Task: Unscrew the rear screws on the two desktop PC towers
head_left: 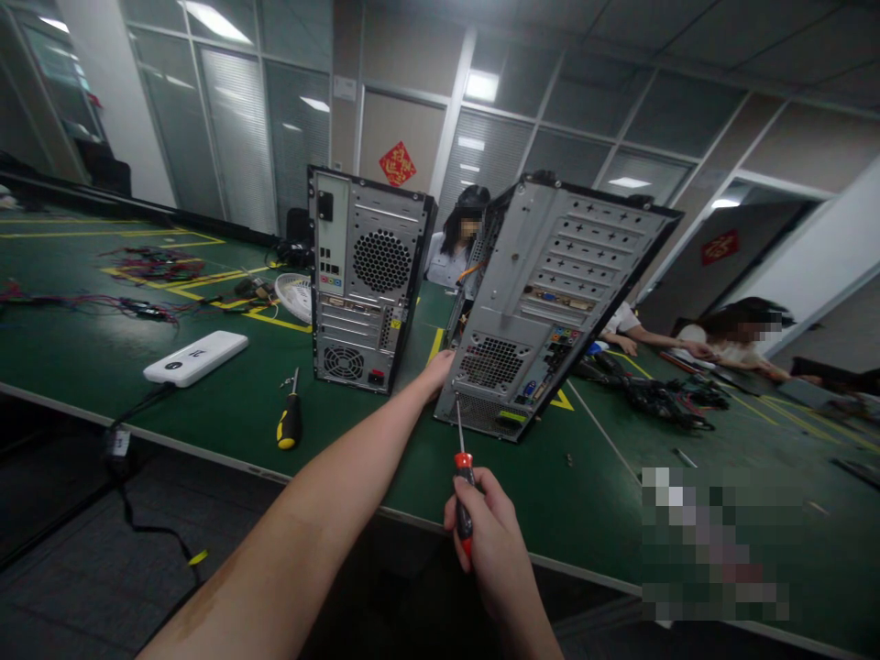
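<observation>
The grey computer tower (536,312) stands on the green table (584,513) near its front edge, rear panel towards us, its outline slanting to the right at the top. From here I cannot tell whether its whole base sits flat. The shaft of a red-and-black screwdriver (465,481) runs up to the lower left corner of that panel, close to the edge. The right hand (491,522) has its fingers wrapped round the handle, out by the table's front edge. The left hand (438,368) is at the tower's lower left side; its fingers go behind the metal, so I can't tell whether they grip.

To the left, a narrow gap, mostly taken up by the left forearm, parts this tower from a second tower (368,284). Beyond that, a yellow-and-black screwdriver (290,422) lies with its tip beside small screws, and a white power bank (196,358) sits nearer the edge, its cable dropping over. A white basket (294,295) is just behind, with a tangle of wires (155,264) further off.

On the right, green tabletop stretches from the tower's base to a heap of black cables (660,394). A person (446,252) is visible between the towers, and another person (735,339) bends low at the far right.
</observation>
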`<action>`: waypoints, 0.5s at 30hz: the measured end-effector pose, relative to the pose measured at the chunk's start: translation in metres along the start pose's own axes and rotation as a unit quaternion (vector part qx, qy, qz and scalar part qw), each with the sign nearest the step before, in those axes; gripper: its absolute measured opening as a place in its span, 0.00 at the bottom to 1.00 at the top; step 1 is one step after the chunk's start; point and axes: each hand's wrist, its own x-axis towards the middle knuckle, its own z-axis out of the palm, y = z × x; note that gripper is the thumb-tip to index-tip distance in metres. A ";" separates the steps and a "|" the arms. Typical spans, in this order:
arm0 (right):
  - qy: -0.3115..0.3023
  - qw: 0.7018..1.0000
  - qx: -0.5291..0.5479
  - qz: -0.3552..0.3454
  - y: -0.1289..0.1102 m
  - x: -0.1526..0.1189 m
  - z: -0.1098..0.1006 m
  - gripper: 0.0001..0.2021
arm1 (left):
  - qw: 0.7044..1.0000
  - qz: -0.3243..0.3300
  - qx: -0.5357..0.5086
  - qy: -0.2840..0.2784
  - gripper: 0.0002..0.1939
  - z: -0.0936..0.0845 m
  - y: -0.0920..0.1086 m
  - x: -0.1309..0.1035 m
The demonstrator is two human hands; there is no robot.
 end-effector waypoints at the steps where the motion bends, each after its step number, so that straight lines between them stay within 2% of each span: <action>1: -0.001 1.000 -0.001 0.000 0.000 0.000 0.000 0.21 | 1.000 -0.003 0.000 0.002 0.14 0.000 0.001 -0.001; 7: 0.004 1.000 -0.004 -0.002 0.000 0.001 0.000 0.20 | 1.000 -0.006 0.001 0.016 0.10 0.002 0.004 -0.004; 15: 0.001 1.000 -0.007 -0.001 -0.001 0.000 0.000 0.20 | 0.999 -0.002 0.007 0.031 0.09 0.003 0.004 -0.005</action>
